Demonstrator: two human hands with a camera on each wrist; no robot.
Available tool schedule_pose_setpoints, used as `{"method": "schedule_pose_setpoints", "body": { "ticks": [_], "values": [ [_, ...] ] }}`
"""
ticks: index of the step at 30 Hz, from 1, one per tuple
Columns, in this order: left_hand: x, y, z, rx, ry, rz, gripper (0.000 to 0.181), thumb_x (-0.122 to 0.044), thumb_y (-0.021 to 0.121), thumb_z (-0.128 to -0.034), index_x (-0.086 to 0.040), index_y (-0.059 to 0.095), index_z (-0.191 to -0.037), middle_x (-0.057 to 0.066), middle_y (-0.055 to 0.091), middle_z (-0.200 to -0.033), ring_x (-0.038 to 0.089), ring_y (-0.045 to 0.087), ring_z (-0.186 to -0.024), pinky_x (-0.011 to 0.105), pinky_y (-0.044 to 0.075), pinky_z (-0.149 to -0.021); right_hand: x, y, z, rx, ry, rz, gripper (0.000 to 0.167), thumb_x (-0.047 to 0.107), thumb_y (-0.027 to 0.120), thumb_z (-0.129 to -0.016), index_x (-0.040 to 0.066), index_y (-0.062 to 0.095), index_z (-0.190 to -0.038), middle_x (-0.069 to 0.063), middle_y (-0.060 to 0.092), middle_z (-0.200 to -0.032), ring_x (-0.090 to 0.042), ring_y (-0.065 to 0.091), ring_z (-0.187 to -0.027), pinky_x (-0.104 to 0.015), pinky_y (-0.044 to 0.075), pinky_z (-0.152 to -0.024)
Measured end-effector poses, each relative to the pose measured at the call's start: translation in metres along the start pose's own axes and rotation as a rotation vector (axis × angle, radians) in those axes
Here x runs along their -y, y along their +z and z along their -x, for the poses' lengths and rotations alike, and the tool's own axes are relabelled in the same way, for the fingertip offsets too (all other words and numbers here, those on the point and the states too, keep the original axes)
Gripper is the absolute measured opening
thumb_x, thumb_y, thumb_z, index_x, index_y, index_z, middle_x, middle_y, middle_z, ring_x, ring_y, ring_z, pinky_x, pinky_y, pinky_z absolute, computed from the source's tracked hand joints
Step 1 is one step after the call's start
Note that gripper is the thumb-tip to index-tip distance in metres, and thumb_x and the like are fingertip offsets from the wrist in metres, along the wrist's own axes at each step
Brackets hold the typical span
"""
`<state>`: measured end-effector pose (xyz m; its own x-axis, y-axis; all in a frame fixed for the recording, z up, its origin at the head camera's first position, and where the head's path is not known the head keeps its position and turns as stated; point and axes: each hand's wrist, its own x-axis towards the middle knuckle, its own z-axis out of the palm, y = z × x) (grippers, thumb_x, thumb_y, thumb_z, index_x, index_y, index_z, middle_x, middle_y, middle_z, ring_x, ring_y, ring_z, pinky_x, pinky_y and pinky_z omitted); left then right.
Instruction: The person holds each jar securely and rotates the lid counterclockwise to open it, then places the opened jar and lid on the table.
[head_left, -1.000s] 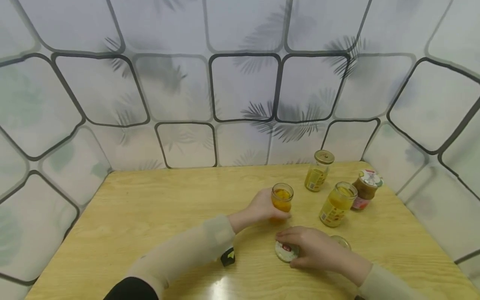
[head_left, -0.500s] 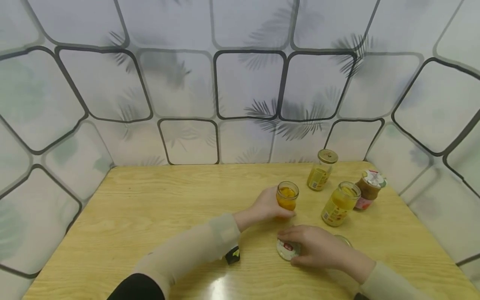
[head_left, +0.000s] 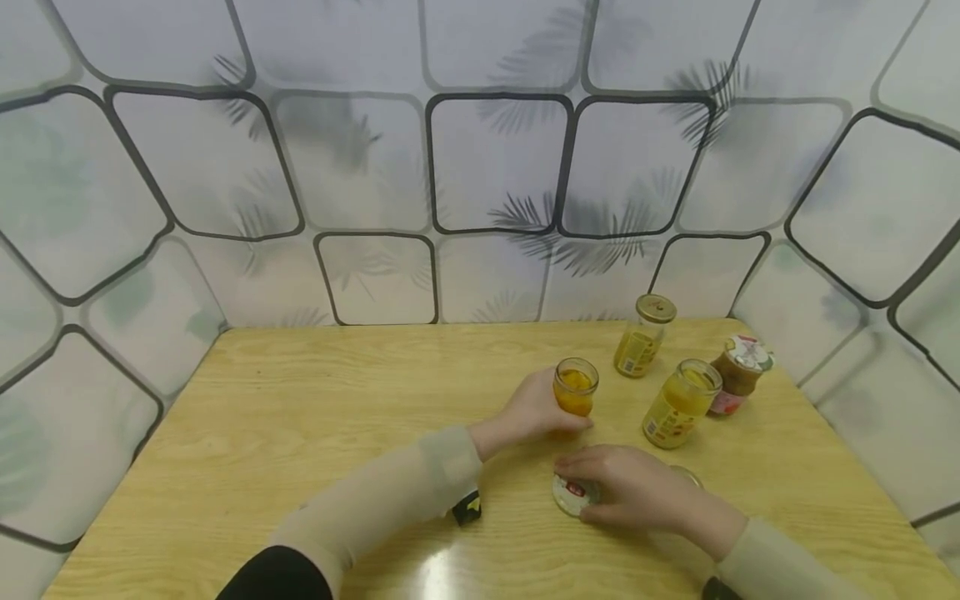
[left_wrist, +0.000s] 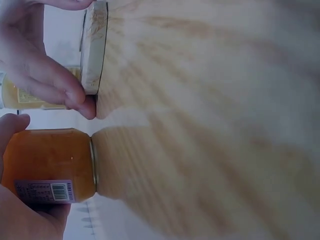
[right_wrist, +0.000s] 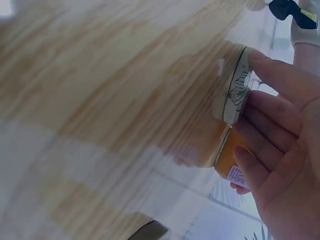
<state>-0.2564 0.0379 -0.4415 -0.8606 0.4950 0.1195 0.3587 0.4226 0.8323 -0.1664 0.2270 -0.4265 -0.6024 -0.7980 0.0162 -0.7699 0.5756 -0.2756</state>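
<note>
From my distant station I see the left hand (head_left: 534,407) gripping the amber jar (head_left: 575,393), which stands upright and lidless on the table (head_left: 337,400). Just this side of that jar, the right hand (head_left: 630,487) pinches the lid (head_left: 568,500) by its edge. To the amber jar's right stand the open yellow jar (head_left: 677,417) and the brown jar (head_left: 735,379); behind it, rightward, the gold-lidded jar (head_left: 641,346).

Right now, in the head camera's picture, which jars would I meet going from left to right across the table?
Open jar with orange contents, gripped by the left hand → gold-lidded jar → open jar with yellow contents → brown jar with a patterned white lid.
</note>
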Motion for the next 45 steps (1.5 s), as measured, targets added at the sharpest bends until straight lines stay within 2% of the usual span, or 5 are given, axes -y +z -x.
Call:
{"method": "schedule_pose_setpoints", "body": {
  "ticks": [8,19,26,32,45],
  "values": [
    [-0.001,0.002,0.005,-0.025,-0.027,-0.031,0.062,-0.021,0.095,-0.0777,-0.007,0.064,-0.129,0.008,0.075,-0.116,0.015,0.069,-0.102,0.025,0.056,-0.093,0.0,0.001,0.003,-0.02,-0.018,0.007,0.051,0.024,0.085,-0.09,0.009,0.072,-0.136,-0.007,0.074,-0.137,-0.026,0.071,-0.124,-0.045,0.061,-0.101],
    [-0.002,-0.007,0.002,0.06,-0.018,-0.03,0.062,-0.022,0.095,-0.0788,-0.009,0.065,-0.131,0.006,0.075,-0.12,0.014,0.069,-0.106,0.024,0.054,-0.097,-0.001,0.001,0.002,-0.035,-0.024,0.023,0.051,0.024,0.086,-0.087,0.01,0.073,-0.135,-0.006,0.074,-0.137,-0.024,0.072,-0.122,-0.044,0.061,-0.1],
    [-0.003,-0.008,0.002,0.058,-0.013,-0.042,0.058,-0.021,0.095,-0.0784,-0.008,0.067,-0.127,0.006,0.076,-0.116,0.011,0.068,-0.101,0.024,0.055,-0.094,-0.002,0.001,0.002,-0.032,-0.027,0.021,0.051,0.024,0.086,-0.089,0.01,0.073,-0.135,-0.006,0.074,-0.137,-0.024,0.071,-0.123,-0.045,0.061,-0.1],
    [-0.003,-0.008,0.003,0.058,-0.036,-0.052,0.054,-0.023,0.095,-0.0785,-0.01,0.067,-0.123,0.004,0.076,-0.112,0.007,0.065,-0.096,0.024,0.055,-0.091,-0.003,0.002,0.002,-0.021,-0.03,0.016,0.05,0.024,0.085,-0.089,0.01,0.072,-0.136,-0.006,0.074,-0.137,-0.024,0.071,-0.124,-0.044,0.06,-0.102],
    [-0.004,-0.007,0.005,0.049,-0.031,-0.053,0.059,-0.021,0.096,-0.0781,-0.008,0.066,-0.128,0.007,0.075,-0.117,0.013,0.068,-0.103,0.027,0.055,-0.096,-0.001,0.002,0.003,-0.032,-0.035,0.035,0.049,0.025,0.084,-0.09,0.009,0.072,-0.135,-0.006,0.075,-0.135,-0.026,0.071,-0.123,-0.045,0.06,-0.102]
  ]
}}
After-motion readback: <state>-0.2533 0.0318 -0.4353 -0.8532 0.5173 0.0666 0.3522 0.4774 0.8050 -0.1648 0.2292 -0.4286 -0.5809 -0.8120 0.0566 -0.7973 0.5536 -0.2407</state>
